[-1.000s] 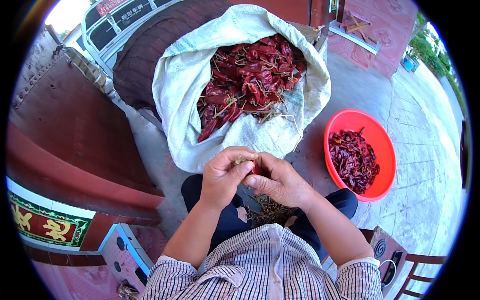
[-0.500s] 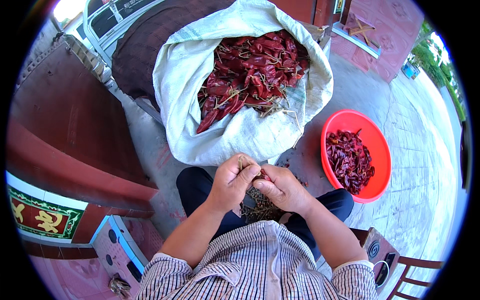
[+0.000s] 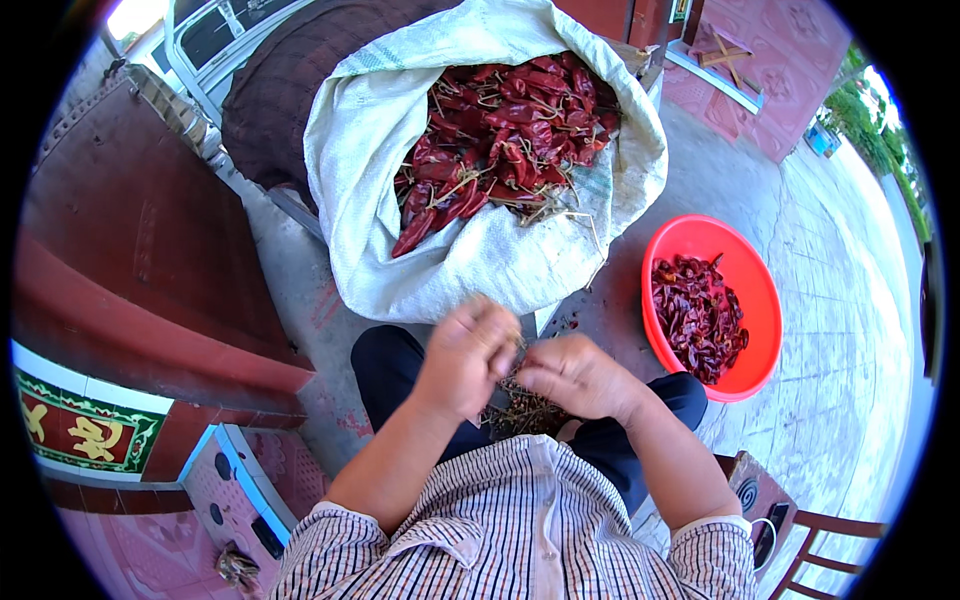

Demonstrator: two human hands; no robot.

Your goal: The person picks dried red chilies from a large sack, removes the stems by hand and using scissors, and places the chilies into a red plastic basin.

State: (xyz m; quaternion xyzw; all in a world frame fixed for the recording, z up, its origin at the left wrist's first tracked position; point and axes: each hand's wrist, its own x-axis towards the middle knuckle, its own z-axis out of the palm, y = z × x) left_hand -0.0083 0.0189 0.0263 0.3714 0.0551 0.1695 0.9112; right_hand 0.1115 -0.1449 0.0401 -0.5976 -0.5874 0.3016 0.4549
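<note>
Head view showed a large heap of dried red chillies in the open white sack on the far side, many with pale stems attached. A smaller heap of darker chillies lay in the red basin to the right, with few pale stems showing. By that split, the sack appeared to hold the larger share, with the basin only partly filled.

The left grip was blurred, its fingers curled in; whether it pinched anything could not be told. Beside it on the right, the right grip had its thumb close to its bent fingers, with a dark reddish bit near the tips, too unclear to call held or loose. Below both, a litter of brown stems and scraps lay between the knees.

The sack's near fold stood between the hands and its heap, and the right knee rose close to the basin's near rim. A dark red panel closed off the left, while chair rails stood at near right.
</note>
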